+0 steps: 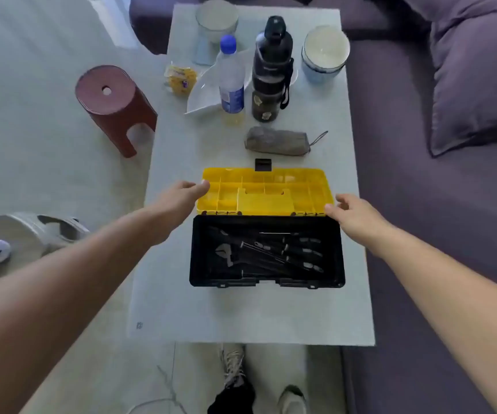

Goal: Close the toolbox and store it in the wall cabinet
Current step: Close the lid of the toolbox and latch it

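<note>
The toolbox stands open on the white table (166,294). Its black base (266,282) holds several dark hand tools. Its yellow lid (265,191) lies flat behind the base, inside up, with a black latch at its far edge. My left hand (181,197) reaches to the lid's left end, fingertips at its corner. My right hand (353,215) is at the lid's right end, fingers spread and touching or almost touching the edge. Neither hand grips anything. No wall cabinet is in view.
Behind the toolbox lie a grey pouch (277,141), a black flask (271,70), a clear water bottle (231,76), a white dish (205,94), two white jars (325,53) and a yellow packet (180,79). A red stool (113,106) stands left; a purple sofa (450,144) lines the right.
</note>
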`<state>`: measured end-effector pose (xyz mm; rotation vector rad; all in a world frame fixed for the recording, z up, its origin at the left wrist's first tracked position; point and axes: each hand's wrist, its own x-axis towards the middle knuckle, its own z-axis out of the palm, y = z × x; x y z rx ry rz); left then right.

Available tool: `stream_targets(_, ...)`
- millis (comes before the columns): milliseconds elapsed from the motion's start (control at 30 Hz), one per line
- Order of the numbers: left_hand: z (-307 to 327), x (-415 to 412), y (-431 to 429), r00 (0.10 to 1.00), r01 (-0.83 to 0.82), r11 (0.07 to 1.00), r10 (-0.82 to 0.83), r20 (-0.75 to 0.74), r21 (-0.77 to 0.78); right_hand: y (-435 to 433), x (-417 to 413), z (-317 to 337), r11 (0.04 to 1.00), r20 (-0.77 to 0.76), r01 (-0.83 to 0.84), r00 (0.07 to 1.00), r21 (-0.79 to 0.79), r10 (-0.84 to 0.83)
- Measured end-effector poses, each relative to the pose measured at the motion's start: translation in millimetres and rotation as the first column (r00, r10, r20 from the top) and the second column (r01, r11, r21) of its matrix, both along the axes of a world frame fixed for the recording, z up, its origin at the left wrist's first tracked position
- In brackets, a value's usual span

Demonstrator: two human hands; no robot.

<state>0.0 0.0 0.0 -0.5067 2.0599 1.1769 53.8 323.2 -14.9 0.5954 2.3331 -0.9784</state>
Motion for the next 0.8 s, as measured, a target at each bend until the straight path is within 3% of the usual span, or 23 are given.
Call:
stream_targets(100, -29.3, -21.3, 1.1, 0.999, -0.038, 0.999, 0.037, -0.002, -0.017, -1.0, -21.7, -30.3, 0.998, 0.001, 0.044, 0.999, 0.047, -0.044)
stream_targets(233, -60.8, -34.8, 2.6, 0.995, -0.086, 0.996, 0.085, 0.050, 0.018, -7.9, -38.6, -58.1, 0.995, 0.026, 0.103, 0.994, -0.003, -0.103)
stream_targets(400, -72.9, -42.9, 5.4, 0.963, -0.246, 0.950, 0.218, 0.158, 0.191, -8.9, -55.5, -67.3, 0.934, 0.026, 0.335, 0.942, -0.125, -0.334)
stream_targets(600, -55.0, -44.8, -3.5, 0.901, -0.434, 0.864, 0.411, 0.141, 0.254, -6.8, -57.8, -38.2, 0.799, 0.065, 0.519, 0.848, -0.304, -0.526)
stream_targets(800, -14.7, -26.2, -12.4, 0.904, -0.425, 0.845, 0.417, 0.098, 0.325, -7.9, -38.0, 8.4, 0.769, 0.003, 0.483, 0.848, -0.418, -0.531)
